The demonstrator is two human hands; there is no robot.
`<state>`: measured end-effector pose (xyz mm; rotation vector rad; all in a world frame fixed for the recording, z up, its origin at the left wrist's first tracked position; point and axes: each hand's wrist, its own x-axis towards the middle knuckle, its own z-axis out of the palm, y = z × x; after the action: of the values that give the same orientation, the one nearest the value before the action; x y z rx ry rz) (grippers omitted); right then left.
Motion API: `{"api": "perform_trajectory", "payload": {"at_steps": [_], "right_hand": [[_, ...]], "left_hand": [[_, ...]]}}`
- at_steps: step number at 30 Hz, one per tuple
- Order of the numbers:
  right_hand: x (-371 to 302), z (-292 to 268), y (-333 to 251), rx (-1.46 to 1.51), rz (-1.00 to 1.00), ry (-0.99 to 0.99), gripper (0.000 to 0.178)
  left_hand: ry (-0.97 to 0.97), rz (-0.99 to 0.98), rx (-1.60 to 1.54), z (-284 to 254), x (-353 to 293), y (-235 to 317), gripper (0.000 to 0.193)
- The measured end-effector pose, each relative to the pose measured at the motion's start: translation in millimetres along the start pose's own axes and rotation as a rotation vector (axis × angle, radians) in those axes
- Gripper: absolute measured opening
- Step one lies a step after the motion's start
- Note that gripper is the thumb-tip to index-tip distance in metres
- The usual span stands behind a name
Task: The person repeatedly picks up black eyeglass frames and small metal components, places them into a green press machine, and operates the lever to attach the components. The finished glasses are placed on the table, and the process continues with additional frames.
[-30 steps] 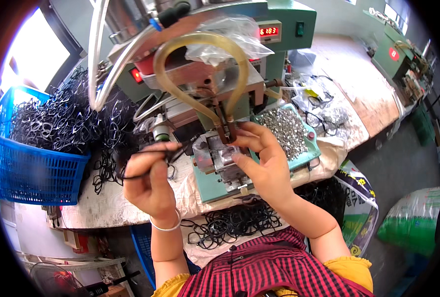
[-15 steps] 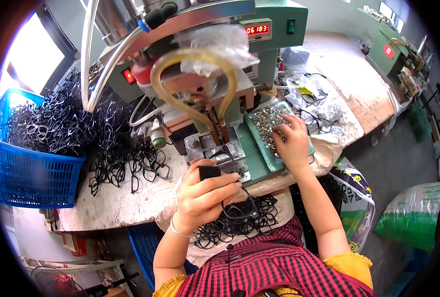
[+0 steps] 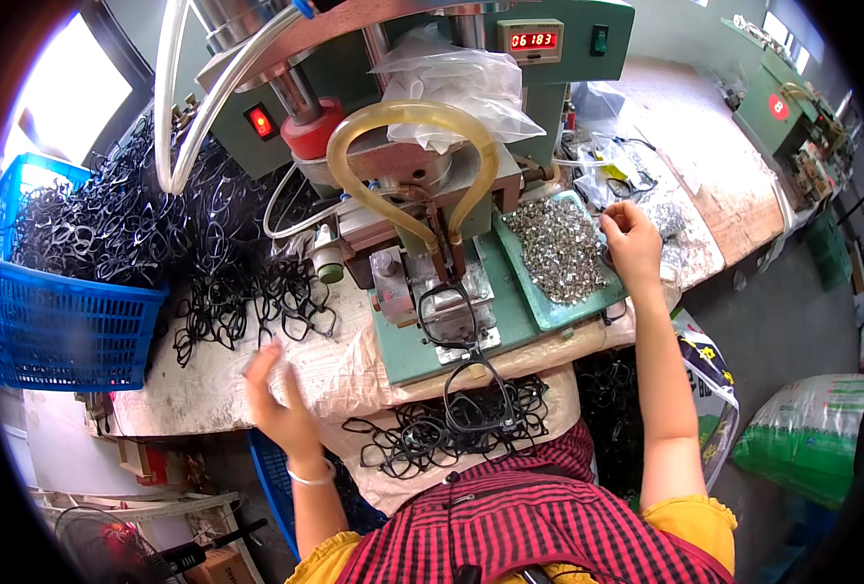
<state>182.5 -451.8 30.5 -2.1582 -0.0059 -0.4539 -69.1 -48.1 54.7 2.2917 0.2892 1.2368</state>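
Observation:
A black eyeglass frame (image 3: 430, 326) sits in the green press machine (image 3: 573, 44), one rim under the copper-coloured tips (image 3: 449, 261) and the other overhanging the front edge. My left hand (image 3: 284, 409) is off it, over the table's front edge, fingers apart and slightly blurred, holding nothing I can see. At the right side of a green tray (image 3: 549, 316) full of small shiny metal pieces (image 3: 558, 248), my right hand (image 3: 634, 251) has thumb and fingertips pinched together. Whatever is between them is too small to make out.
A blue basket (image 3: 72, 326) heaped with black eyeglass frames (image 3: 121, 229) stands at left, more frames (image 3: 296, 297) spilling onto the table (image 3: 208, 394). Several lie on the cloth at my lap (image 3: 403, 438). A yellowish hose (image 3: 408, 112) loops before the press. Plastic bags (image 3: 461, 83) hang on it.
My left hand has let go of the eyeglass frame and moved left. My right hand has lifted from the metal pieces to the tray's right side, its fingers now pinched. The view has shifted slightly.

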Motion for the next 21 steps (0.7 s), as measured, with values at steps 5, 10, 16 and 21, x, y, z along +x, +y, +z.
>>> {"api": "perform_trajectory", "payload": {"at_steps": [5, 10, 16, 21], "right_hand": [[-10.2, 12.9, -15.7, -0.032, -0.146, -0.163, 0.012], [4.3, 20.5, -18.5, 0.54, 0.053, -0.202, 0.016], [-26.5, -10.7, -10.9, 0.555, 0.179, -0.102, 0.014], [-65.7, -13.5, -42.1, 0.509, -0.014, -0.145, 0.011]], "left_hand": [[0.027, -0.324, -0.092, -10.7, 45.4, -66.7, 0.015], [-0.272, -0.384, 0.16, 11.2, 72.0, -139.8, 0.025], [-0.207, -0.3, 0.589, 53.6, 30.4, -178.4, 0.033], [-0.322, -0.296, 0.376, 53.3, 13.0, -150.7, 0.023]]}}
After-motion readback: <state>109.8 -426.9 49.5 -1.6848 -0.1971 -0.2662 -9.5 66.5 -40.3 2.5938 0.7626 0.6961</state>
